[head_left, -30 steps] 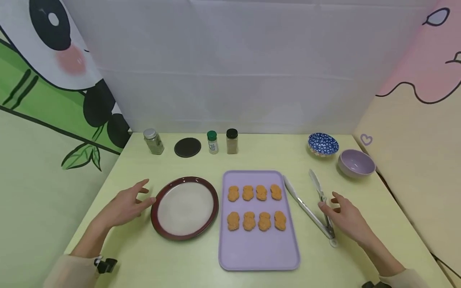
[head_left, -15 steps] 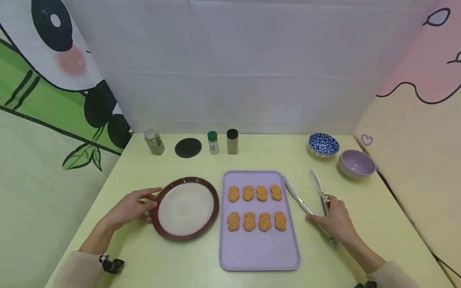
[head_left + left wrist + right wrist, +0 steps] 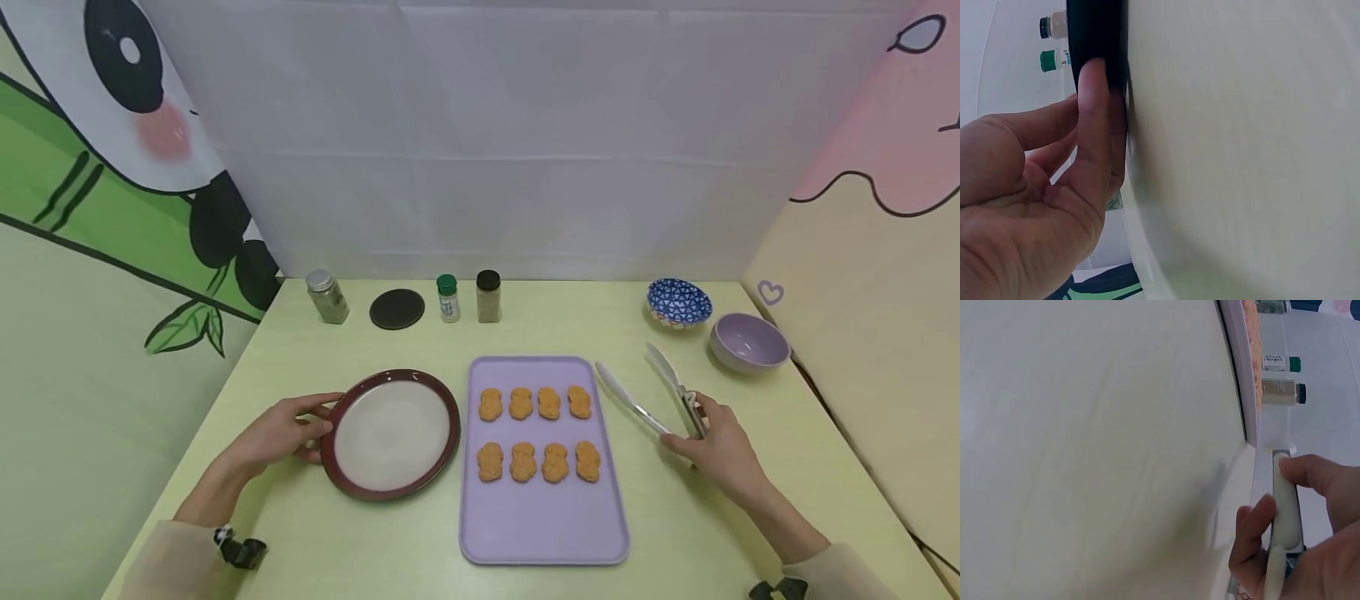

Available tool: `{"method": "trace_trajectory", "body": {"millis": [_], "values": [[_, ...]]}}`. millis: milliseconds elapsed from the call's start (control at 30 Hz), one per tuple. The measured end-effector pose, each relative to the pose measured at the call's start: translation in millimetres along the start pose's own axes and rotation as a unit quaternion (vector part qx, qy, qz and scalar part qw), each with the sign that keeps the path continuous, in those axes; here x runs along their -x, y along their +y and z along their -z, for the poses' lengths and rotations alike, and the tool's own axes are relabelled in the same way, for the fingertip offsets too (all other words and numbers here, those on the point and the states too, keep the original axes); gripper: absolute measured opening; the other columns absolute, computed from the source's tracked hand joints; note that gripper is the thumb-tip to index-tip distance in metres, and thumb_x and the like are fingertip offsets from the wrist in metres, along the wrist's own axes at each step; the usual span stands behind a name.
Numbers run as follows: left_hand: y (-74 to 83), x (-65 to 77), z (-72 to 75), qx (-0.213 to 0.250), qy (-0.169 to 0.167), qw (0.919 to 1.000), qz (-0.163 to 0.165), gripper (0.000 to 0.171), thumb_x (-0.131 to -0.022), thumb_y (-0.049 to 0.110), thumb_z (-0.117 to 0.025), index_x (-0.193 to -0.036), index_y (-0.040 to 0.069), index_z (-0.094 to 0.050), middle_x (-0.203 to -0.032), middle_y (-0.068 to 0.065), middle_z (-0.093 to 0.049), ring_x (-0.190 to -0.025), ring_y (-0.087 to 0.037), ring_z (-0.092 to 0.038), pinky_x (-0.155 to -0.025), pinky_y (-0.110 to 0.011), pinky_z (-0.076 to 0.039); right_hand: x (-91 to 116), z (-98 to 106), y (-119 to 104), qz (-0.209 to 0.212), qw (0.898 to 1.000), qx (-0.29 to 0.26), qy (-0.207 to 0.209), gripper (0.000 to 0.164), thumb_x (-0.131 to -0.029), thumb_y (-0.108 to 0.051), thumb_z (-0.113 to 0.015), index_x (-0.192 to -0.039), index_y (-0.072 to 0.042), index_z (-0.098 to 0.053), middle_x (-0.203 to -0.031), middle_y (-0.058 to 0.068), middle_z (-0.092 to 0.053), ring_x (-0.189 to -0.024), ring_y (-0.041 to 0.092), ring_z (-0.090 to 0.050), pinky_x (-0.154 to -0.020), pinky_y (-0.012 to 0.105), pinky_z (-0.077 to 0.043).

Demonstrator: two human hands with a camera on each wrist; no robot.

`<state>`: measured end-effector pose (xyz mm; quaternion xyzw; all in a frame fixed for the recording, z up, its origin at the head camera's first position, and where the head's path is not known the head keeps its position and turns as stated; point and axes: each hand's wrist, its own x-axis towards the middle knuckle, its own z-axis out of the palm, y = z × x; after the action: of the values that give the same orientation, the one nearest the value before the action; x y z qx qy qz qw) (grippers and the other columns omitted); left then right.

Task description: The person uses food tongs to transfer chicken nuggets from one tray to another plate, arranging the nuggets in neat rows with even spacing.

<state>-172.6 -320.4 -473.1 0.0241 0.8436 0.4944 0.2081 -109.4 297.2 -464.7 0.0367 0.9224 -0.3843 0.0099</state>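
My left hand (image 3: 281, 433) holds the left edge of a round plate (image 3: 453, 417) with a dark red rim and pale centre. In the left wrist view, the fingers (image 3: 1093, 94) meet the plate's dark side (image 3: 1097, 37). Metal tongs (image 3: 633, 406), spread into a V, are gripped between the thumb and fingers of my right hand (image 3: 723, 450). The right wrist view shows the thumb on the tongs' pale handle (image 3: 1286, 509) with fingers curled on the other side, above the table. Between the hands lies a purple tray (image 3: 543, 529) with two rows of golden-brown nuggets (image 3: 523, 461).
Along the back stand a silver-lidded jar (image 3: 327, 297), a black disc (image 3: 397, 309), a green-capped shaker (image 3: 447, 298) and a black-capped jar (image 3: 488, 297). A blue patterned bowl (image 3: 678, 302) and a purple bowl (image 3: 750, 342) stand at the back right. Cloth walls (image 3: 480, 200) border the table.
My left hand has moved right onto the plate's rim. My right hand has taken hold of the tongs and lifted them from the table. Plate and tray stay in place.
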Motion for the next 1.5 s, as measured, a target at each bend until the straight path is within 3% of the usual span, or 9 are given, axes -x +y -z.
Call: {"method": "trace_trajectory", "body": {"millis": [100,200,300,533,767,1000,1300,1367,1500], "values": [[0.2,1.3,0.2,0.003,0.003,1.0,0.005,0.049,-0.093,0.009,-0.059,-0.14,0.014,-0.046,-0.108,-0.02,-0.059,-0.074,-0.029,-0.063,-0.062,-0.04,-0.056,-5,9,-6,0.025,0.999,-0.037,-0.026,0.087,-0.079,-0.032,-0.077,-0.145,-0.001,-0.028,-0.112,0.024,-0.046,-0.057,0.023,-0.058,-0.047,0.032,-0.051],[0.7,1.5,0.3,0.009,0.003,0.9999,0.008,0.05,-0.093,0.009,-0.059,-0.14,0.015,-0.046,-0.109,-0.02,-0.059,-0.075,-0.029,-0.064,-0.063,-0.041,-0.056,-13,17,-18,0.053,0.996,-0.042,-0.051,0.088,-0.078,-0.034,-0.077,-0.147,-0.009,-0.029,-0.088,0.016,-0.061,-0.052,0.021,-0.057,-0.047,0.033,-0.05],[0.3,1.2,0.2,0.021,0.003,0.9997,0.013,0.05,-0.093,0.009,-0.059,-0.14,0.016,-0.046,-0.112,-0.02,-0.057,-0.078,-0.029,-0.064,-0.064,-0.041,-0.056,-24,25,-35,0.093,0.992,-0.026,-0.084,0.089,-0.077,-0.035,-0.078,-0.148,-0.013,-0.029,-0.07,0.008,-0.063,-0.055,0.018,-0.057,-0.047,0.032,-0.05],[-1.9,2.0,0.4,0.034,0.004,0.9992,0.021,0.05,-0.092,0.007,-0.059,-0.14,0.016,-0.047,-0.112,-0.02,-0.056,-0.077,-0.03,-0.065,-0.064,-0.042,-0.056,-53,25,-76,0.197,0.965,0.026,-0.171,0.081,-0.073,-0.036,-0.081,-0.141,-0.019,-0.041,-0.08,0.0,-0.065,-0.064,0.017,-0.061,-0.046,0.03,-0.049],[-1.5,1.2,0.4,0.042,0.006,0.999,0.016,0.049,-0.092,0.008,-0.06,-0.139,0.014,-0.047,-0.112,-0.02,-0.057,-0.075,-0.031,-0.064,-0.064,-0.043,-0.056,-82,9,-106,0.265,0.925,0.088,-0.257,0.076,-0.073,-0.027,-0.081,-0.138,-0.01,-0.048,-0.096,-0.002,-0.067,-0.069,0.01,-0.062,-0.051,0.027,-0.05],[-1.4,3.8,-1.1,0.055,0.008,0.9981,0.027,0.049,-0.092,0.008,-0.06,-0.139,0.013,-0.047,-0.113,-0.02,-0.058,-0.083,-0.031,-0.063,-0.066,-0.044,-0.056,-102,-5,-124,0.289,0.897,0.138,-0.304,0.072,-0.071,-0.029,-0.082,-0.135,-0.01,-0.053,-0.08,-0.008,-0.065,-0.055,0.007,-0.056,-0.047,0.027,-0.048],[-3.0,1.5,-4.2,0.049,0.013,0.9983,0.026,0.049,-0.092,0.009,-0.06,-0.139,0.014,-0.048,-0.114,-0.02,-0.058,-0.084,-0.03,-0.062,-0.066,-0.043,-0.056,-118,-16,-132,0.296,0.883,0.173,-0.32,0.065,-0.072,-0.022,-0.079,-0.132,-0.011,-0.057,-0.058,-0.007,-0.051,-0.047,0.005,-0.041,-0.044,0.025,-0.04],[-3.1,1.8,-4.2,0.051,0.014,0.9983,0.027,0.049,-0.092,0.009,-0.06,-0.139,0.015,-0.048,-0.115,-0.02,-0.057,-0.084,-0.03,-0.062,-0.066,-0.043,-0.056,-120,-16,-133,0.292,0.882,0.181,-0.321,0.064,-0.073,-0.023,-0.079,-0.131,-0.012,-0.057,-0.064,-0.007,-0.055,-0.048,0.005,-0.039,-0.045,0.024,-0.039],[-3.7,2.7,-3.3,0.049,0.013,0.9983,0.026,0.048,-0.092,0.009,-0.06,-0.139,0.015,-0.048,-0.116,-0.02,-0.057,-0.084,-0.03,-0.062,-0.066,-0.043,-0.056,-123,-19,-132,0.295,0.881,0.191,-0.315,0.062,-0.073,-0.025,-0.079,-0.13,-0.014,-0.059,-0.095,-0.003,-0.066,-0.057,0.007,-0.043,-0.051,0.025,-0.04]]}}
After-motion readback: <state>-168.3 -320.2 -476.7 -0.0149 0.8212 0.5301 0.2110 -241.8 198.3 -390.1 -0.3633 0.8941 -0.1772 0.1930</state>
